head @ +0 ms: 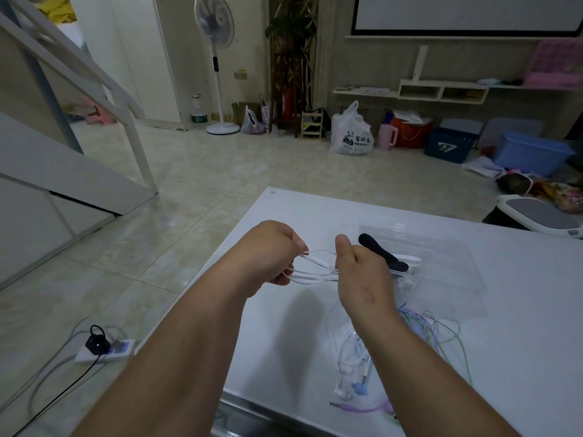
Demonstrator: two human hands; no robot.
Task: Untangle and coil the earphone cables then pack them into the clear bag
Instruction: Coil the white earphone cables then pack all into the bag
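Currently holds a white earphone cable [315,274] in several loose strands between both hands, raised above the white table [315,209]. Pinches the strands at the left with the left hand [271,257], fingers curled round them. Grips them at the right with the right hand [362,279], thumb upright, fingers curled and turned away from view. Has the clear bag [448,260] lying flat on the table just beyond the right hand, with a black object [370,242] on or in it; cannot tell which. Has a tangle of purple and green cables [435,329] on the table right of the right wrist, and white earphones [348,370] piled nearer, under that forearm, beside a purple jack plug [356,406].
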